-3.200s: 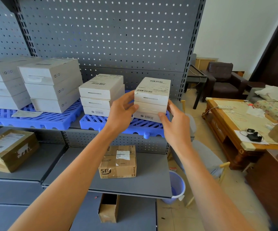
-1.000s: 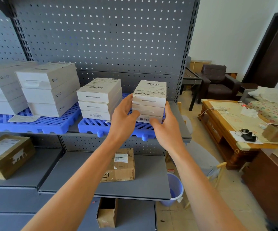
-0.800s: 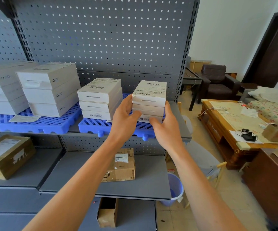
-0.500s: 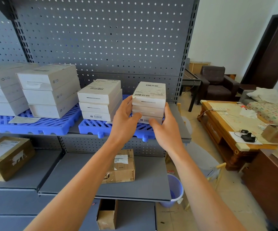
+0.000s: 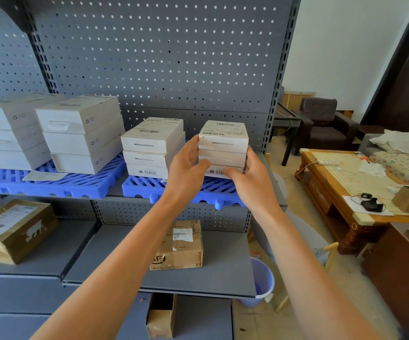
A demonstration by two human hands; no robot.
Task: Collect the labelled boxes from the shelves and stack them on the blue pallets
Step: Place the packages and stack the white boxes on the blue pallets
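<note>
Both hands are seating a three-box stack on the blue pallet.

The left hand [image 5: 186, 165] and right hand [image 5: 250, 176] are gripping the stack of white labelled boxes [image 5: 223, 148] from either side, thumbs along its lowest box, over the small blue pallet [image 5: 147, 186] just right of a matching stack [image 5: 152, 148]. Squaring the edges before letting go should be keeping it from toppling. The pallet is sitting on a grey pegboard shelf [image 5: 115, 190]; an armchair [image 5: 326, 126] is standing well to its right.

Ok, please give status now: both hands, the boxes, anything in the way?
Left hand and right hand grip white box stack from both sides. Stack on blue pallet. Neighbour stack close on left, apart.
</note>
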